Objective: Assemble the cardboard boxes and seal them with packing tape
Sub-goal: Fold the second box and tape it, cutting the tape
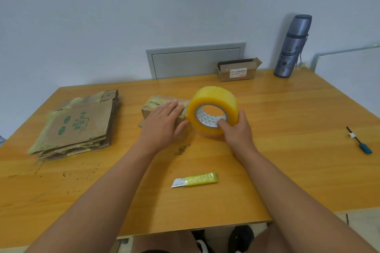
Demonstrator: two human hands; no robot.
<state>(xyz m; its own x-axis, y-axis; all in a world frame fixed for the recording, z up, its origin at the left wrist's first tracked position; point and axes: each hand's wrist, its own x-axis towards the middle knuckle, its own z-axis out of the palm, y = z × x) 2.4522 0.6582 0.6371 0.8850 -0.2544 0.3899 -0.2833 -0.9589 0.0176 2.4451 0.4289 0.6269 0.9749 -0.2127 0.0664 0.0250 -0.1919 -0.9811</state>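
**Yellow tape poised beside a small box — loose strip and a bare blade the main worries**

Cardboard first: small box [164, 107] near the table's middle, pinned flat under the left hand [163, 124], fingers straight, palm down, gripping nothing. Right hand [236, 129] clasping the roll of tape [213, 109] just beside the box, thumb hooked into the core, roll tipped up off the wood.

Likely troubles, judged from this layout:
- Light box, held by pressure only — could skid or crush a flap when tape gets pulled across it.
- Clear tape prone to folding back on itself and sticking crooked if drawn off at an angle; free end not visible.
- Knife [195, 179] lying near the table's front edge with blade tip showing, between both forearms — a snag or cut on a careless reach.
- Old tape on the box top may stop a fresh strip from bonding cleanly.

Count: one tape roll; one knife; one box under the hand; one stack of flattened boxes [78, 125] at left, number within unclear; one open box [238, 70] by the wall; one flask [293, 46]; one screwdriver [358, 139] at right; one wooden table [287, 160].
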